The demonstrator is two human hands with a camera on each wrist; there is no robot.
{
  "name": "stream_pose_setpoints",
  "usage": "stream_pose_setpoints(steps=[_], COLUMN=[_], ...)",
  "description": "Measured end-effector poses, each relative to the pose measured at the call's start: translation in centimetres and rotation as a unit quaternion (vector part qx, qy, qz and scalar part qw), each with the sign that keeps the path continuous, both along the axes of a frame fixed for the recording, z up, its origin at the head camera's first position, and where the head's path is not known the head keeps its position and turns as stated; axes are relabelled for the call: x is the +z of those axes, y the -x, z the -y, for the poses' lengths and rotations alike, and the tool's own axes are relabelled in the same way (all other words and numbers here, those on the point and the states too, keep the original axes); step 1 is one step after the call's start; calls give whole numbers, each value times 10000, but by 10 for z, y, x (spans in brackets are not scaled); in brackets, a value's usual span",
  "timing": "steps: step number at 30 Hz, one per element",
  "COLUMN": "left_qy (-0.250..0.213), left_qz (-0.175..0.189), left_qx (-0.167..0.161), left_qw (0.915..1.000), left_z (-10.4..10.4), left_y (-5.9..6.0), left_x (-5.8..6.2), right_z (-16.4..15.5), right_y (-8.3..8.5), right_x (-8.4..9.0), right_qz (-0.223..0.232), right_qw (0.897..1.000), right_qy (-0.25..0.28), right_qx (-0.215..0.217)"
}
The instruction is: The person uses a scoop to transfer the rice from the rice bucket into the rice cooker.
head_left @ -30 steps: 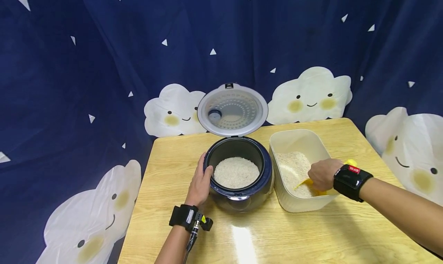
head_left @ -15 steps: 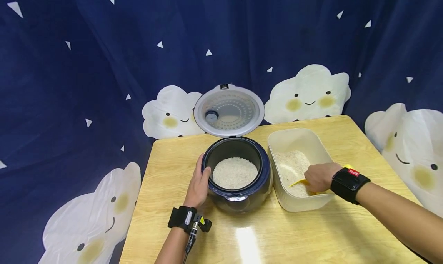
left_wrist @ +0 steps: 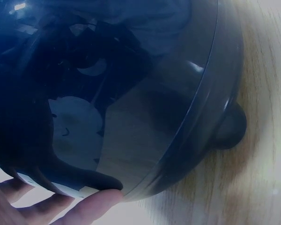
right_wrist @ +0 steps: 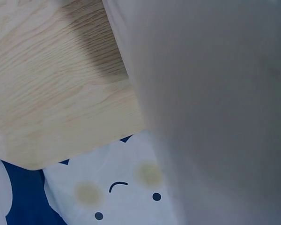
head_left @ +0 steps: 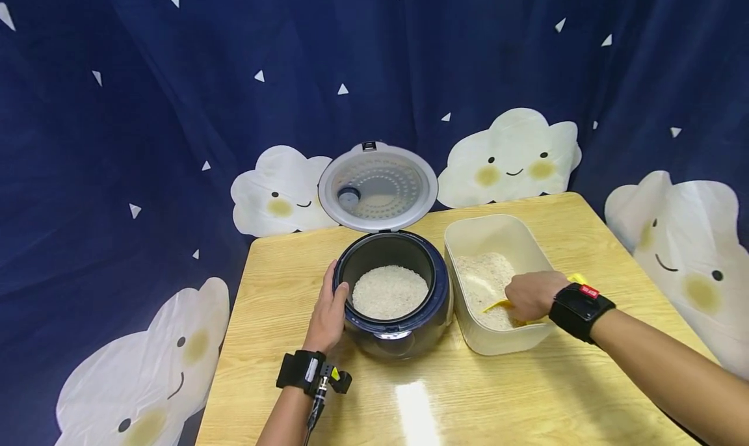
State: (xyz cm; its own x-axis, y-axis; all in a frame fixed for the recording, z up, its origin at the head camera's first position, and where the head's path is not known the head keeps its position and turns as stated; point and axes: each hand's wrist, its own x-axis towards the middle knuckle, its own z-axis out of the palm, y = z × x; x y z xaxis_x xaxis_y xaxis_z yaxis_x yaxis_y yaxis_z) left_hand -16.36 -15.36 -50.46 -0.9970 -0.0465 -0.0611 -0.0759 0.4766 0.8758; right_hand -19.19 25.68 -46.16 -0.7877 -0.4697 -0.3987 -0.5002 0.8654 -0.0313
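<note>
the rice cooker (head_left: 391,293) stands near the middle of the wooden table (head_left: 421,394), its round lid (head_left: 377,186) hinged up and open behind it. the dark inner pot holds a level bed of white rice (head_left: 389,292). just to its right, nearly touching, sits a cream plastic tub (head_left: 497,238), rectangular with rounded corners, partly filled with more rice (head_left: 482,280).

the left hand (head_left: 329,316) rests against the cooker's left side, fingers loosely curved over the dark blue rim, thumb on the edge; the left wrist view shows fingertips (left_wrist: 96,204) touching the glossy, curved shell. the right hand (head_left: 529,295) is down inside the tub, fingers curled tight around a yellow scoop (head_left: 497,305), whose bowl lies on the grain while its handle end pokes out past the wrist.

both wrists wear black straps; the right one carries a small red tag whose writing is too small to read. the right wrist view shows only the tub's smooth matte wall (right_wrist: 215,108) and the pale wood grain. the lid's underside is dimpled metal inside a grey ring.
</note>
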Motion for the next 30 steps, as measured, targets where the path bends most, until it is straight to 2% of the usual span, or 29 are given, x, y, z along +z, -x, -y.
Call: stream_pose_setpoints(steps=[30], left_qy=[-17], left_qz=[-56], left_qx=[0], left_qw=[10000], left_z=[0], left_y=[0], left_x=[1], right_z=[1], right_y=[1], right_x=[-2], right_qz=[-18], right_qw=[9996], right_qy=[39], right_qx=[-288])
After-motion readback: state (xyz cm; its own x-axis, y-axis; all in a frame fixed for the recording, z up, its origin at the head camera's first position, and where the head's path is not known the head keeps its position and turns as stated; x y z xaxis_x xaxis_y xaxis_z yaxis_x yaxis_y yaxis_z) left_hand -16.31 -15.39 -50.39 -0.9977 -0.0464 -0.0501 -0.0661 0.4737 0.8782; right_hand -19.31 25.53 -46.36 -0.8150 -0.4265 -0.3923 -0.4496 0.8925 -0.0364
